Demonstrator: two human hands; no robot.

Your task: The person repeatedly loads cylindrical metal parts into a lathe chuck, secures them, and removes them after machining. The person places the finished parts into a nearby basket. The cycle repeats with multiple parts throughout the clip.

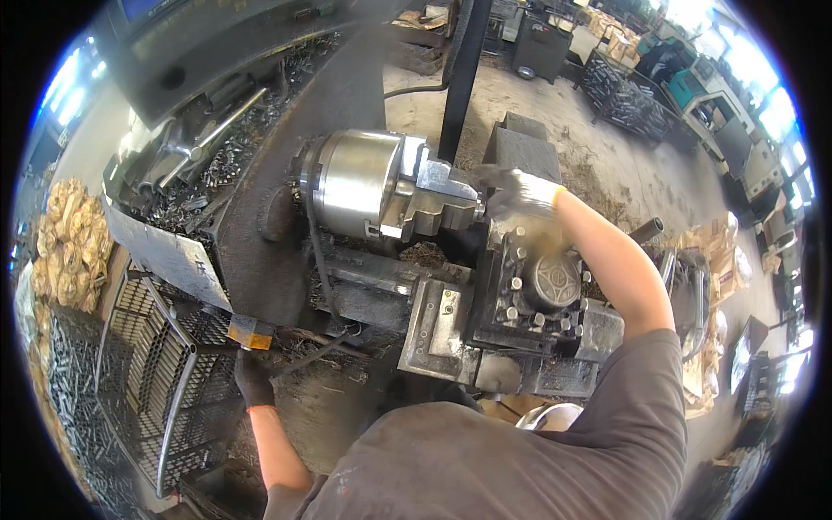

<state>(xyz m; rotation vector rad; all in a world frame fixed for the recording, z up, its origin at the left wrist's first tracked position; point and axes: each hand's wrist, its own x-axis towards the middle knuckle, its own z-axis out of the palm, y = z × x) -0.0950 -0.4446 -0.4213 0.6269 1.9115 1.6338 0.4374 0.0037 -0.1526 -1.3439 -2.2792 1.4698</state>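
A lathe chuck (357, 182), a shiny steel cylinder, faces right with its stepped jaws (438, 195). My right hand (524, 192), in a white glove with darkened fingers, is just right of the jaws, above the tool post (553, 282). Its fingers are smeared by motion, so whether they hold anything does not show. A small round metal end (478, 208) sits at the jaws' right side. My left hand (253, 381), in a dark glove, is low on the left, right under a yellow-faced block (250, 334); its fingers are too dark to make out.
A metal mesh basket frame (165, 364) stands at the left, near stacked brown bundles (69, 247). Chips and a T-handled chuck key (195, 152) lie in the tray behind the headstock. A dark post (464, 78) rises behind the chuck. A parts bin (628, 100) stands far right.
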